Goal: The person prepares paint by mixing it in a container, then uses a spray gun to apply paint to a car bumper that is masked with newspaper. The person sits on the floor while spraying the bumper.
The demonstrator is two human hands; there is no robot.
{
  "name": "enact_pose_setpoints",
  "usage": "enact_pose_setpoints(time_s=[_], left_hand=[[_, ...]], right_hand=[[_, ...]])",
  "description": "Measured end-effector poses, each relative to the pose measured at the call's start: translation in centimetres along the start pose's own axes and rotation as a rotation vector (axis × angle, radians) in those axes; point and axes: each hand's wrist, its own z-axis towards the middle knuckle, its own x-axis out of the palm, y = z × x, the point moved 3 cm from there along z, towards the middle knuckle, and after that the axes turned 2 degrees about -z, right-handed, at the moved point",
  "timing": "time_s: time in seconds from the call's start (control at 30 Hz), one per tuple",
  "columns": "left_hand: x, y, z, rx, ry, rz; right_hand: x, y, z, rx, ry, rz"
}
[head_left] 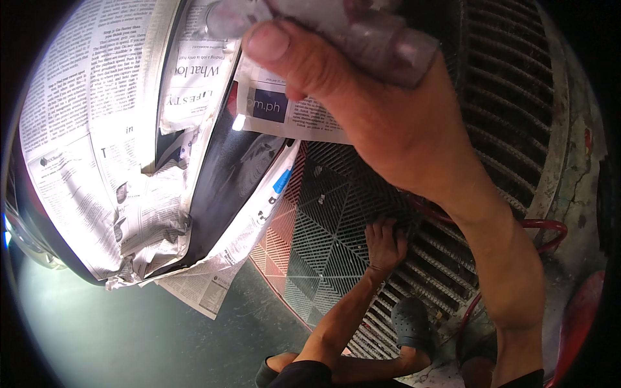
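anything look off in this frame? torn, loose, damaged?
Yes. The newspaper masking on the glossy dark panel is torn and crumpled along its lower edge, with one sheet hanging loose below. The right hand holds a grey cloth-like wad; the left hand rests on the floor grating.

Grey paint-stained cloth (362, 32): crumpled, streaked purplish-white, gripped from beneath by the right hand (362, 110), raised close to the camera at the top edge of view. Black plastic grid tile (336, 213): lies flat on the floor; left hand (385, 242) pressed on it.
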Motion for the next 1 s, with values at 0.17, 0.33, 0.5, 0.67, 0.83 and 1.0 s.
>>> enact_pose_setpoints(time_s=[0.17,0.33,0.5,0.67,0.83,1.0], left_hand=[[-0.5,-0.1,0.1,0.021,-0.032,0.012],[-0.2,0.1,-0.1,0.0,0.005,0.007],[-0.4,-0.8,0.5,0.031,-0.041,0.016],[-0.5,-0.7,0.6,0.036,-0.034,0.024],[-0.2,0.1,-0.1,-0.022,-0.004,0.012],[0.2,-0.2,0.0,-0.045,0.02,-0.007]], right_hand=[[-0.5,0.5,0.4,0.202,-0.001,0.08],[-0.8,-1.2,-0.5,0.041,-0.075,-0.307],[-0.9,-3.8,-1.0,-0.104,-0.076,-0.22],[-1.0,-1.4,-0.4,-0.045,-0.116,-0.317],[-1.9,-0.1,0.0,0.011,-0.037,-0.214],[-1.9,0.1,0.2,0.016,-0.015,-0.182]])
